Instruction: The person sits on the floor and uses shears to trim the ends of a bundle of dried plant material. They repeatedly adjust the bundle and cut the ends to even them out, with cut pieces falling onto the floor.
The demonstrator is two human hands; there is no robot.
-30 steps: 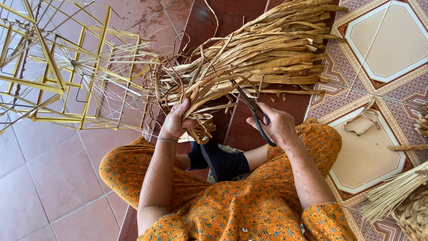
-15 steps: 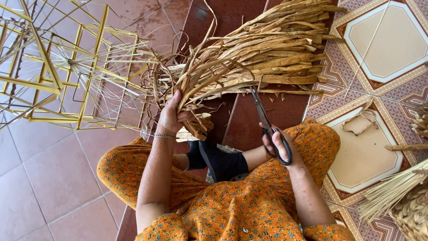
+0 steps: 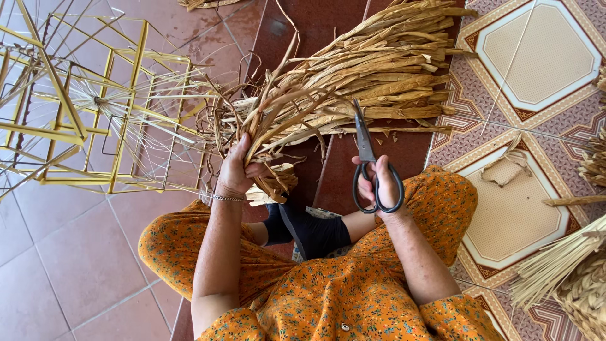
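Observation:
A big bundle of dried tan leaf strips (image 3: 372, 69) lies on the floor ahead of me, its ends fanning toward my knees. My left hand (image 3: 237, 169) is closed around a few strips near their lower ends and lifts them out of the bundle. My right hand (image 3: 377, 180) grips black scissors (image 3: 369, 158) by the loops, blades together and pointing up at the bundle. I sit cross-legged in orange flowered clothes (image 3: 328, 290), and a thin bracelet shows on my left wrist.
A yellow metal wire frame (image 3: 95, 107) stands on the reddish tiles at the left. Patterned floor tiles (image 3: 536, 57) lie to the right, with a scrap of dried leaf (image 3: 505, 169) on them. Pale straw and braided fibre (image 3: 568, 271) sit at the lower right.
My right hand with the scissors has drawn back from the bundle toward my lap and turned the blades upward. My left hand has raised its strips higher.

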